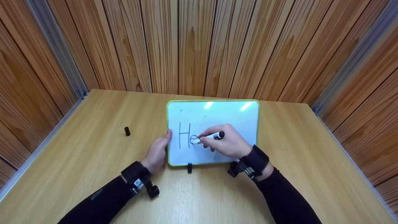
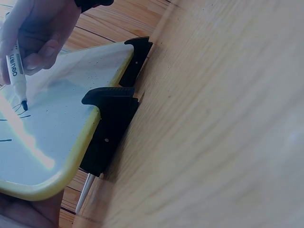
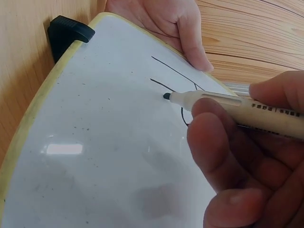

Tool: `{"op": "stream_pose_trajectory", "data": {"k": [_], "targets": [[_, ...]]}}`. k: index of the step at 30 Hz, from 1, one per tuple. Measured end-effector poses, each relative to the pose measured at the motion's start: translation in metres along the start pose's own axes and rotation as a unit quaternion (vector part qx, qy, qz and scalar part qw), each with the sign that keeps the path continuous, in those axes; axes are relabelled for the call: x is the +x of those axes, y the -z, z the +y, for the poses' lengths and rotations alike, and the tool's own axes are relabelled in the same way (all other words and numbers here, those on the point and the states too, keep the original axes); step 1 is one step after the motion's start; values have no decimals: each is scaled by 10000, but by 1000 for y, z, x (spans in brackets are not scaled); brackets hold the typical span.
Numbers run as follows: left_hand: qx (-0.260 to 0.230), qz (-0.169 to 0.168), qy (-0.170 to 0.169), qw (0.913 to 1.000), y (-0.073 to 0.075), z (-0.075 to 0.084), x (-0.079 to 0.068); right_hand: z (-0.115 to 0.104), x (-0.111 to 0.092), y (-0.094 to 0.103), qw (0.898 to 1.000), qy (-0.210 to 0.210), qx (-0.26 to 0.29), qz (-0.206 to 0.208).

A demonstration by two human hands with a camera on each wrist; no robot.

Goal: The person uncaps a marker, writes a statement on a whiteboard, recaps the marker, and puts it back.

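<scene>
A small whiteboard with a yellow-green rim stands tilted back on the table. My left hand holds its left edge, thumb along the rim and the other fingers hidden behind the board. A white marker with a black end is pinched in my right hand. In the left wrist view, the dark tip of the marker is right at the board's surface. A large black "H" is drawn on the left part, with a smaller rounded letter beside it at the tip.
A black marker cap stands on the wooden table, left of the board. Black holders clasp the board's lower edge. A wood-panelled wall rises behind the table, with more panels at both sides.
</scene>
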State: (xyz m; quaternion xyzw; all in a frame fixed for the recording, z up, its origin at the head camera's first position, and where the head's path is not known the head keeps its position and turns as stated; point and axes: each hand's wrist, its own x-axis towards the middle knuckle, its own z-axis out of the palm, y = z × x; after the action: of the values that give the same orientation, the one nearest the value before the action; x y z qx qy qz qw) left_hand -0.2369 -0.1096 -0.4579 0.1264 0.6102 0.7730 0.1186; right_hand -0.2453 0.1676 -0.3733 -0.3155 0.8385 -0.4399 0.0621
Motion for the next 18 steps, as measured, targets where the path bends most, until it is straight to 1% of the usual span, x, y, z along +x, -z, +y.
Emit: {"op": "stream_pose_trajectory", "data": {"k": [6, 12, 15, 18], "targets": [[-24, 55, -46, 10000, -1, 0, 1, -3, -1, 3, 9999, -119, 35, 64], [79, 112, -74, 9999, 0, -1, 3, -3, -2, 5, 9997, -205, -46, 139], [110, 86, -65, 9999, 0, -1, 2, -2, -2, 7, 9998, -87, -39, 180], [136, 80, -24, 9999, 0, 0, 1, -2, -2, 9, 9995, 132, 80, 259]]}}
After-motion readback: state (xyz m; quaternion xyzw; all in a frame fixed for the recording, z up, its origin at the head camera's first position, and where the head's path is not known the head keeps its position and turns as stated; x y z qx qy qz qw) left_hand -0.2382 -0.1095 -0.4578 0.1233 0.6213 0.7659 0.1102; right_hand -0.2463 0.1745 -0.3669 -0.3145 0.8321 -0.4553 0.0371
